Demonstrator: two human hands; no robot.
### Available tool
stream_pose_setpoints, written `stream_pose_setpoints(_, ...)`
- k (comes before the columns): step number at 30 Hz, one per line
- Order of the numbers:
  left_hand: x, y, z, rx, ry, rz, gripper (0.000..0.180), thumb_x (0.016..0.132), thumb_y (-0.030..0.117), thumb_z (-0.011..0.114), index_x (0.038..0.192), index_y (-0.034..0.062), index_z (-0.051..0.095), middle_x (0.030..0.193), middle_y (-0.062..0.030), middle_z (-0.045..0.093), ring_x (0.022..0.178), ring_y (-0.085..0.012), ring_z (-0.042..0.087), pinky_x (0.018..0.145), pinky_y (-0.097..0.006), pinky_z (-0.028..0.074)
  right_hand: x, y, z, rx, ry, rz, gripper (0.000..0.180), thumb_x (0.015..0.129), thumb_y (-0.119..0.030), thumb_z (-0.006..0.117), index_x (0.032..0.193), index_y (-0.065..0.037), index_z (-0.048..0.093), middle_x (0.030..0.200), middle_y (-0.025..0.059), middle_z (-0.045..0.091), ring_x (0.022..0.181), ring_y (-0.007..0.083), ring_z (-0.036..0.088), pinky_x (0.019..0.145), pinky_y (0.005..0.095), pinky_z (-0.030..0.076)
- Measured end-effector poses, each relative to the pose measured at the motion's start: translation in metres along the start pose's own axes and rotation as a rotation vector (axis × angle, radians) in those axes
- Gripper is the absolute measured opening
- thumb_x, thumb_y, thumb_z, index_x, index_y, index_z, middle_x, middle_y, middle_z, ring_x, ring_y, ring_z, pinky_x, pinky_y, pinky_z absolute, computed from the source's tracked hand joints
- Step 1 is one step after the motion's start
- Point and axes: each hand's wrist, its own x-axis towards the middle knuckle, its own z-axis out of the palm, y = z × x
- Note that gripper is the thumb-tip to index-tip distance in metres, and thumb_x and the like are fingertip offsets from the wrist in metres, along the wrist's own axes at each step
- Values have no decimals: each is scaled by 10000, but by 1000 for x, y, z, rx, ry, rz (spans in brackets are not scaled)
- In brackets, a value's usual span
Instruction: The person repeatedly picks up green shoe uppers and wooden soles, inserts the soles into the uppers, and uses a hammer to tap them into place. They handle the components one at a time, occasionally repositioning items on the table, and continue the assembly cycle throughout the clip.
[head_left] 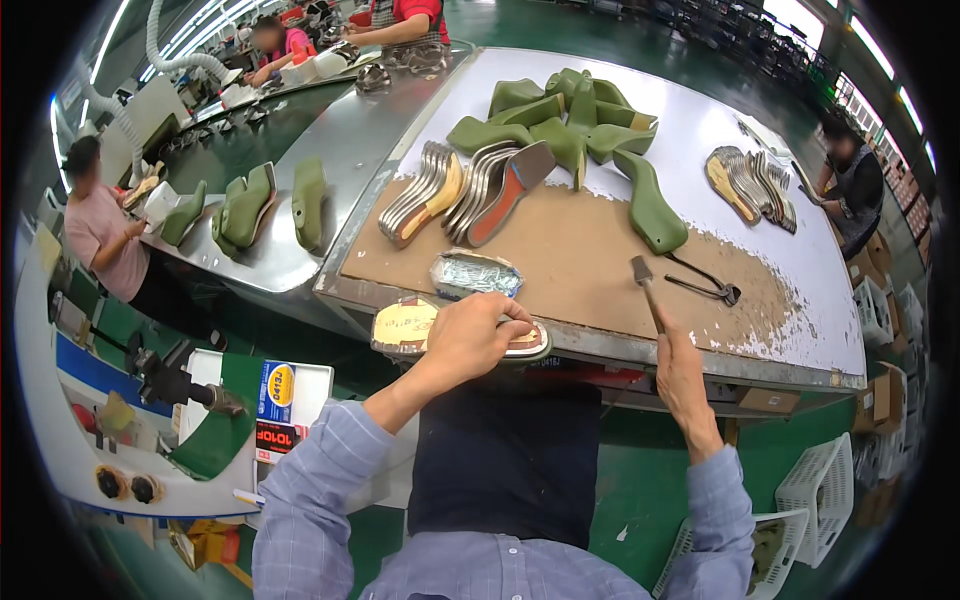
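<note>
My left hand [468, 335] rests over a shoe last lying sole up at the bench's near edge. A pale yellow insole [403, 326] covers that last, and its green rim shows at the right end. Thumb and forefinger are pinched together above the insole; whatever is between them is too small to make out. In my right hand [682, 378] is a hammer [641, 268], gripped by its handle with the head raised to the right of the last. Just beyond my left hand sits an opened packet of small nails [477, 273]. Pincers [712, 287] lie beyond the hammer.
Green shoe lasts [570, 125] are piled at the bench's far side. Rows of insoles [425, 195] stand nearby, with more insoles [750, 185] at right. A metal conveyor [340, 120] carries lasts at left. White crates [815, 490] stand lower right. Several people work around.
</note>
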Motion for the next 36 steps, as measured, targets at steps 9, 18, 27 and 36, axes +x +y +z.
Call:
stream_pose_setpoints(9,-3,-2,2,39,-14,23,224,862,336,748,956,136,785,915,-89,752,874,-316,707,776,-411,527,-28,-107,-59,560,-152,81,449,1031,-51,555,1474,-90,498,739,39,561,629,98,528,599,268,484)
stream_pose_setpoints(18,-2,9,-4,105,-89,-32,285,876,377,749,996,119,775,886,-126,739,877,-336,703,765,-422,529,-15,-129,-61,414,-218,-113,451,1012,-30,586,1450,-39,481,748,119,610,645,179,586,646,318,526)
stream_pose_setpoints(27,-7,-29,-30,471,-155,422,608,790,489,793,1246,111,654,1117,-105,716,1095,-289,657,976,-455,431,-61,-107,-45,949,45,26,444,1060,-66,484,1487,-65,363,724,21,541,539,51,445,492,210,371)
stream_pose_setpoints(36,-13,-20,-24,477,-167,389,571,819,416,766,1270,101,611,1064,-118,699,1056,-303,653,965,-436,428,-80,-101,-54,945,76,86,507,1069,-71,465,1554,-66,314,700,30,543,520,57,460,466,223,392)
